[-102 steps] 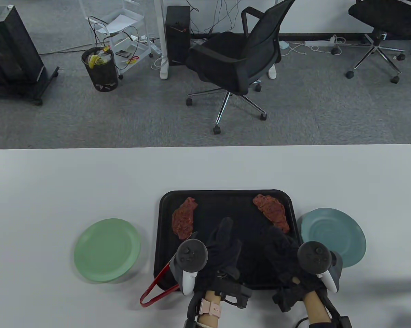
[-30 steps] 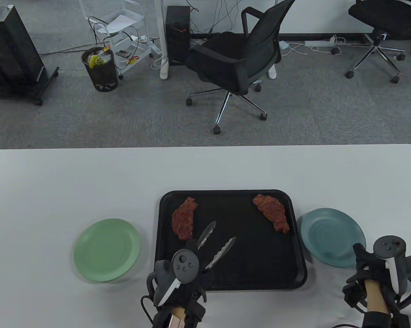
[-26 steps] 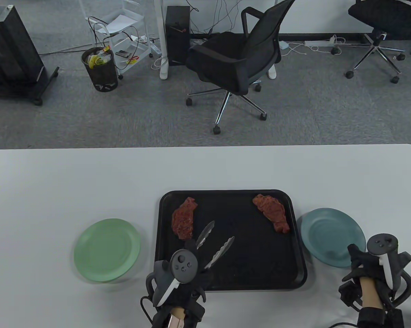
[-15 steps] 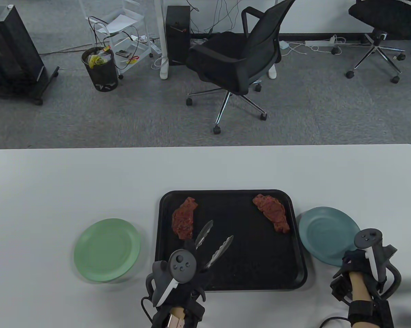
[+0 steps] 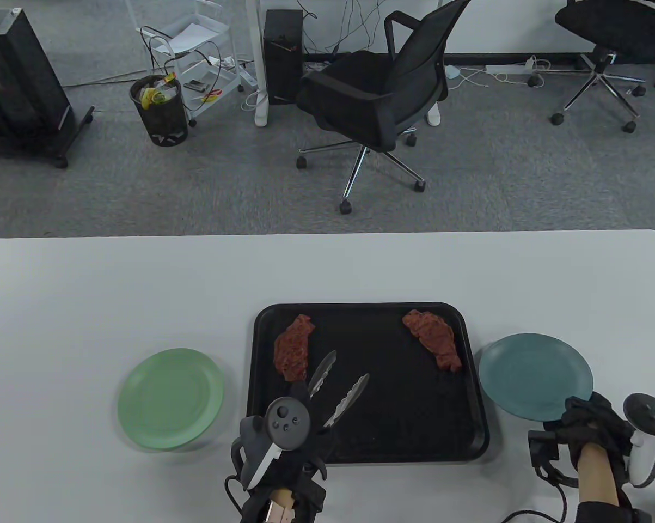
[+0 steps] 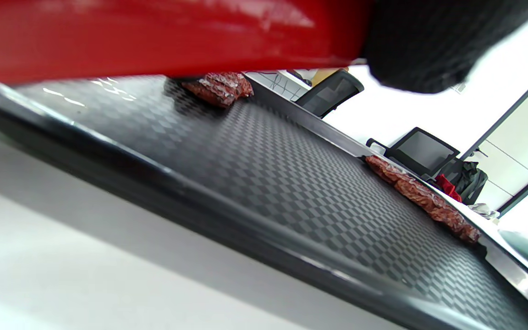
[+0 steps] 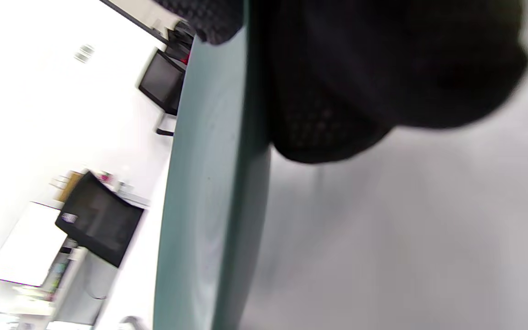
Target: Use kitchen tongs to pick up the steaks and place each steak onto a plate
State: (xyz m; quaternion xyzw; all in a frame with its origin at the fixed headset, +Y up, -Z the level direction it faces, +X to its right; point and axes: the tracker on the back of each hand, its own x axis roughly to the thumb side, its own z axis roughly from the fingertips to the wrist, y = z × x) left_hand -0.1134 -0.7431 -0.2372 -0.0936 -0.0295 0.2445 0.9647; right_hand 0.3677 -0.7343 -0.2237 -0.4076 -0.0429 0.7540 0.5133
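Two raw steaks lie on the black tray (image 5: 414, 436): the left steak (image 5: 293, 348) and the right steak (image 5: 435, 340). My left hand (image 5: 305, 436) holds the red-handled tongs (image 5: 341, 389) at the tray's near left, their metal tips apart just beside the left steak. The left wrist view shows the red handle (image 6: 154, 36) over the tray (image 6: 264, 183) with both steaks (image 6: 218, 87) (image 6: 422, 197). My right hand (image 5: 588, 419) grips the near rim of the teal plate (image 5: 534, 370) right of the tray. In the right wrist view, gloved fingers (image 7: 360, 68) wrap the plate's edge (image 7: 209, 183).
A green plate (image 5: 170, 399) sits left of the tray on the white table (image 5: 142, 283). Beyond the table's far edge stand an office chair (image 5: 376, 92), a bin (image 5: 159, 111) and a wire cart (image 5: 202, 60) on grey carpet.
Since the earliest frame my left hand took up the tongs from the tray's left edge. My right hand moved to the teal plate, gripped its near rim and shifted it slightly.
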